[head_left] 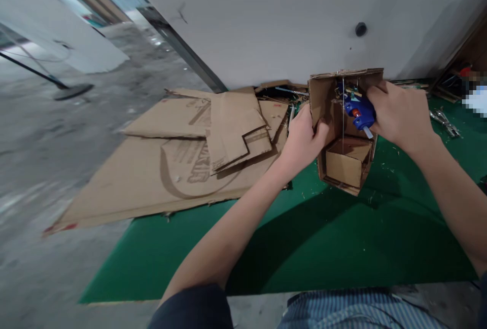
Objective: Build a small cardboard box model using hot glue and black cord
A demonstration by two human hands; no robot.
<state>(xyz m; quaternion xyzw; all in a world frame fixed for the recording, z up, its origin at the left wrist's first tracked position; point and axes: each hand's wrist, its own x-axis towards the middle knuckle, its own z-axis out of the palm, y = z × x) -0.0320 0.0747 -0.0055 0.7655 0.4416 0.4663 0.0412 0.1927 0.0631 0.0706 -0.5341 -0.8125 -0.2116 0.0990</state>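
My left hand (304,136) is closed on the left wall of an open-fronted cardboard box (321,101), thumb inside and fingers behind. A smaller cardboard box (343,169) sits in its lower part, and a thin string (343,126) runs down to it from the top. My right hand (399,111) is closed around a blue glue gun (363,111) at the box's right side. A pale glue stick pokes out of the gun's lower end. The gun's tip is hard to make out among scraps at the box's upper inside.
Flat cardboard sheets (148,167) lie on the left, partly overhanging the green table (304,258). A smaller cut piece (236,116) lies on top. Metal tools (444,122) rest at the right. Behind the table stands a white wall (285,14), and small scraps dot the green surface.
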